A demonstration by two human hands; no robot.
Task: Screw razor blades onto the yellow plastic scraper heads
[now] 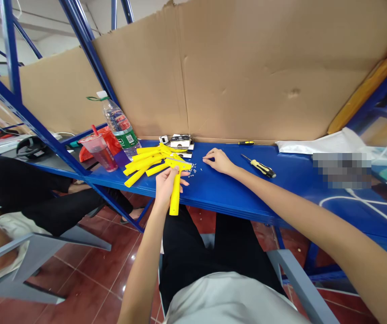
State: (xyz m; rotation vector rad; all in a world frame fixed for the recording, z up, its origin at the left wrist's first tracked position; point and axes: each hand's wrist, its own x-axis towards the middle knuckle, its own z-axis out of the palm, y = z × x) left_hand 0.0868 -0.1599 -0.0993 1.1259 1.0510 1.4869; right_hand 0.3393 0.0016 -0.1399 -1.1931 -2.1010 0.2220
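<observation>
My left hand (167, 185) is closed around a yellow plastic scraper (175, 198), its handle pointing down past the table edge and its wide head at the top. Behind it lies a pile of similar yellow scrapers (146, 162), spread like a fan. Small silver screws (193, 168) are scattered on the blue tabletop between my two hands. My right hand (221, 161) is just right of the screws, thumb and fingertips pinched together. Whatever may be between those fingertips is too small to make out. To its right rests a yellow-and-black screwdriver (261, 168).
Small boxes (181, 141) and a second screwdriver (246, 142) lie along the cardboard wall (234, 67). A water bottle (121, 121) and a red drink cup (101, 150) stand at left. White packaging (318, 143) and a cable (375, 204) occupy the right. Another person sits far left.
</observation>
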